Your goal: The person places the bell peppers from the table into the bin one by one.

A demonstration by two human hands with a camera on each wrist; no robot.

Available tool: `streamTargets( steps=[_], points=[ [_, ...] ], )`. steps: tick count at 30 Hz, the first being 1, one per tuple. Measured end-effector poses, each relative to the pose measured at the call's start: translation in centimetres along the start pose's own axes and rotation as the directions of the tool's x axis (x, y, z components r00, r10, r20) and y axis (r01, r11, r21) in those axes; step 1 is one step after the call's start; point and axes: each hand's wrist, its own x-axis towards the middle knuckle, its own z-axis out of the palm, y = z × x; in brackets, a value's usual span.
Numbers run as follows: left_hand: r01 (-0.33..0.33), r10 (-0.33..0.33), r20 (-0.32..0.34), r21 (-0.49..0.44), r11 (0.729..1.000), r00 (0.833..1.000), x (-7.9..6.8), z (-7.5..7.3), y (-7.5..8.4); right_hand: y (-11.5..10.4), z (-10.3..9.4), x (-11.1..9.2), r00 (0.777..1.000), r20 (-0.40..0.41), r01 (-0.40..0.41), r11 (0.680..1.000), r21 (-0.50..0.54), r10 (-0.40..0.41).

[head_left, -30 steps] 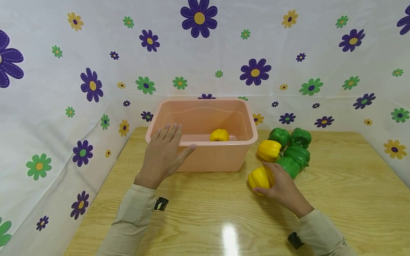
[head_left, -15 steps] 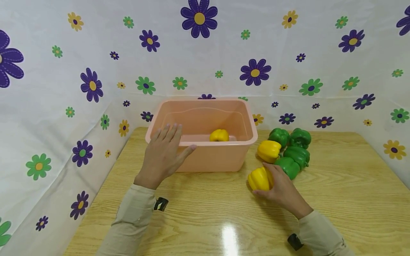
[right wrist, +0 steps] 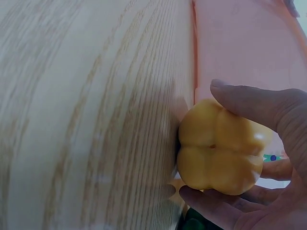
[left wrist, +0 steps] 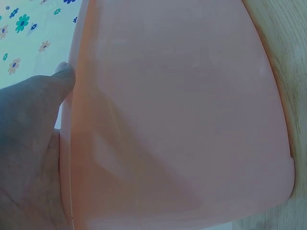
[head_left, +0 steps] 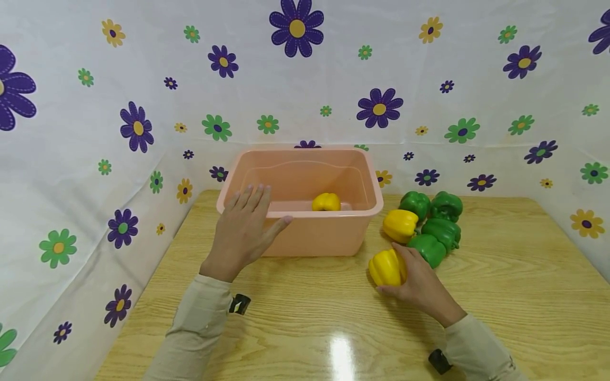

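My right hand holds a yellow bell pepper in front of the tub's right corner. In the right wrist view the thumb lies along one side of the pepper and the fingers curl round the opposite side. My left hand rests on the near rim of the pink plastic tub, its fingers straight over the opening. Left wrist view: the thumb touches the tub's rim. Inside the tub lies another yellow bell pepper, its lower part hidden by the front wall.
Right of the tub, a third yellow bell pepper sits against several green bell peppers. All stand on a wooden table. A white flowered cloth hangs behind and at the sides.
Hardly anything differs. The right hand and its yellow pepper have shifted only very slightly, and the left hand stays on the tub's rim.
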Motion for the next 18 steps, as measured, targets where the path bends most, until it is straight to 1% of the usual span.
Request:
streamTargets(
  steps=[8, 18],
  points=[
    [0.003, -0.003, 0.004, -0.003, 1.0, 1.0, -0.04, -0.01, -0.03, -0.29, -0.1, 0.02, 0.999, 0.029, -0.032, 0.999, 0.004, 0.031],
    [-0.015, 0.015, -0.027, -0.003, 1.0, 1.0, -0.12, -0.06, 0.03, -0.05, -0.05, -0.06, 1.0, 0.014, -0.012, 1.0, -0.005, 0.012]
  ],
)
